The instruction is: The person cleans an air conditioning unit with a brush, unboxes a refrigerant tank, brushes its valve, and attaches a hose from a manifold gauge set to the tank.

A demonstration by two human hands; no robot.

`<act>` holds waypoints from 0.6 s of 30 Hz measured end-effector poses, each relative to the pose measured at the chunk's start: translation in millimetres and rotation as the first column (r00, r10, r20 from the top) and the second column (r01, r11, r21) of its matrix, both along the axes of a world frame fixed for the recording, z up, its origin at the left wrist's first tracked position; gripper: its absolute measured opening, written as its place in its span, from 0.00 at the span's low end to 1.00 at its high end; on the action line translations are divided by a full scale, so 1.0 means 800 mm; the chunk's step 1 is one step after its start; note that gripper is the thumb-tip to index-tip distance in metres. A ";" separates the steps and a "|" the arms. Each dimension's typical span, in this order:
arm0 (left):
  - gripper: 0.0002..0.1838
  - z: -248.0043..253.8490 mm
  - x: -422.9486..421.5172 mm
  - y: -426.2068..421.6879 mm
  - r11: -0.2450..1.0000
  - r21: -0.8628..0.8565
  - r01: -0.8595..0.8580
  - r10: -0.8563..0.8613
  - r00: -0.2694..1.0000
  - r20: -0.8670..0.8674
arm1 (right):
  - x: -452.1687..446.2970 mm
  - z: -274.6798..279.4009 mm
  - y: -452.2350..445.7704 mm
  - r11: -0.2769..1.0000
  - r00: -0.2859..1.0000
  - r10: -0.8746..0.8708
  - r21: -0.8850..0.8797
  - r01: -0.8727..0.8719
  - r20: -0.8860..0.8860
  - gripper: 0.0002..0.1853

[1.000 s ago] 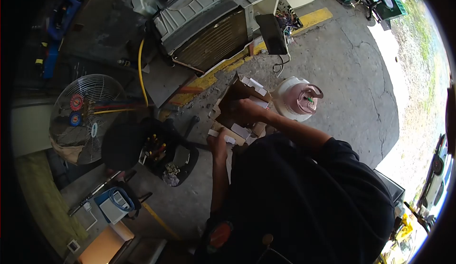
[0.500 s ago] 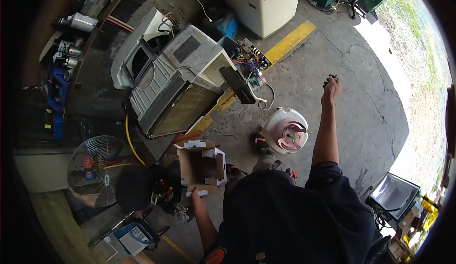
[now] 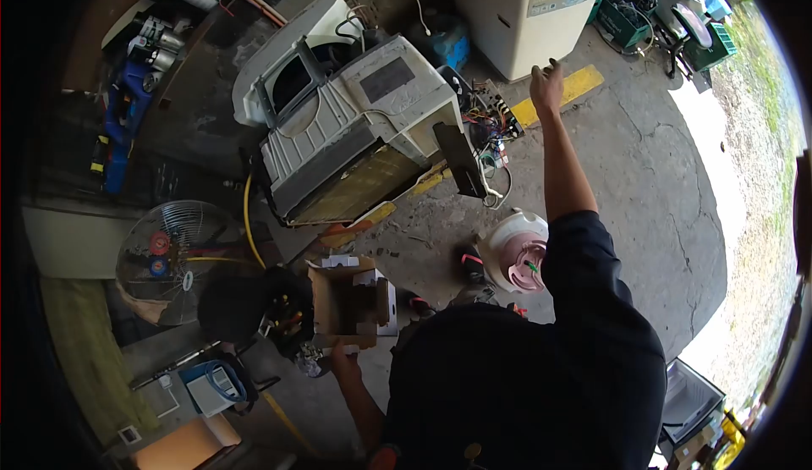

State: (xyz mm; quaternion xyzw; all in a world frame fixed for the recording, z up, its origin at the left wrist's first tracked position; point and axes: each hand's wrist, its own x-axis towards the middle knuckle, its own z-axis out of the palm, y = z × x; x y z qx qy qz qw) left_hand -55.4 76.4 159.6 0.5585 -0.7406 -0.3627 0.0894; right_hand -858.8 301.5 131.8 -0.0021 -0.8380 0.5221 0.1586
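Observation:
My left hand [image 3: 342, 360] grips the near edge of an open cardboard box [image 3: 326, 309], its flaps folded out and its inside facing up. My right arm stretches far forward, and my right hand [image 3: 548, 91] is closed, fingers bunched, above the floor near the yellow stripe. A small dark thing may be at its fingertips, too small to name. Beyond that hand stands a white top-load washing machine [image 3: 516, 21]. Left of the hand lie a circuit board and tangled wires [image 3: 489, 119]. Below the right forearm sits a round white and pink plastic piece [image 3: 520, 254] with a green bit on it.
A dismantled white appliance [image 3: 338, 123] lies tilted at centre left. A wire fan guard [image 3: 182, 250] with gauges, a dark bag of tools [image 3: 288, 309] and a yellow hose [image 3: 249, 216] are at left. Green crates [image 3: 622, 26] stand far right; a floodlight [image 3: 689, 398] lies lower right.
My right hand has swung forward and left, from over the open floor towards the washing machine. My left hand still holds the box. The camera view has shifted.

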 end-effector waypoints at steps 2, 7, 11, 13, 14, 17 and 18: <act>0.21 0.000 0.005 0.006 0.990 -0.070 0.126 -0.113 0.979 0.171 | 0.059 0.001 0.035 0.994 0.989 -0.096 -0.031 0.100 0.112 0.22; 0.22 -0.022 0.028 0.004 0.909 -0.281 0.307 -0.240 0.939 0.248 | 0.179 -0.071 0.171 0.966 0.955 -0.039 0.256 -0.040 0.295 0.18; 0.21 -0.046 0.037 -0.009 0.951 -0.169 0.257 -0.215 0.949 0.230 | 0.245 -0.069 0.228 0.935 0.939 0.096 0.293 -0.200 0.331 0.15; 0.18 -0.061 0.023 -0.018 0.532 0.703 -0.472 0.801 0.549 -0.239 | 0.285 -0.052 0.217 0.911 0.948 0.132 0.340 -0.232 0.291 0.14; 0.16 -0.069 0.021 -0.017 0.738 0.507 -0.446 0.623 0.739 -0.256 | 0.306 -0.044 0.207 0.899 0.945 0.167 0.350 -0.263 0.280 0.13; 0.17 -0.088 0.004 -0.029 0.638 0.600 -0.483 0.727 0.635 -0.261 | 0.386 -0.017 0.142 0.861 0.929 0.251 0.375 -0.343 0.273 0.10; 0.19 -0.117 0.015 -0.033 0.623 0.643 -0.446 0.717 0.654 -0.241 | 0.416 -0.013 0.116 0.859 0.902 0.300 0.324 -0.397 0.309 0.10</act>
